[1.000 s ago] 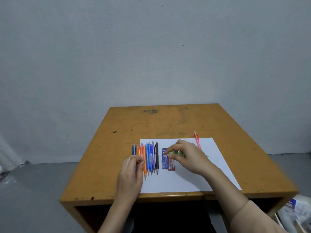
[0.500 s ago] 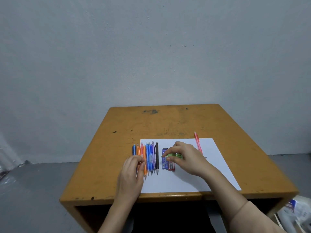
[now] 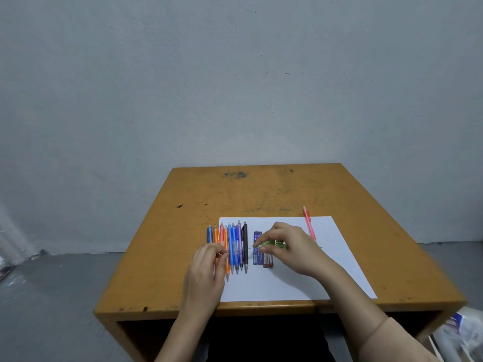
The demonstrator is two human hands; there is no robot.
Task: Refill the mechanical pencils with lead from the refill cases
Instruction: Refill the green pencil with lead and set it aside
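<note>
My right hand [image 3: 295, 246] grips a translucent green mechanical pencil [image 3: 274, 244] in curled fingers over the white paper sheet [image 3: 287, 283]. At its 9 o'clock, my left hand [image 3: 206, 270] pinches a thin grey lead [image 3: 240, 251] that runs to the pencil's end. A flat blue plastic refill case [image 3: 257, 248] and a red plastic refill case [image 3: 268, 259] lie just beneath; I cannot tell their contents.

A worn yellow-brown wooden table [image 3: 261, 194] stands against a plain grey wall [image 3: 235, 87], with dark smudges [image 3: 236, 175] near its far edge. A white sheet of paper [image 3: 287, 283] lies on its near right part. Grey floor [image 3: 52, 296] shows at the left; a blurred white packet [image 3: 460, 333] sits at the near right.
</note>
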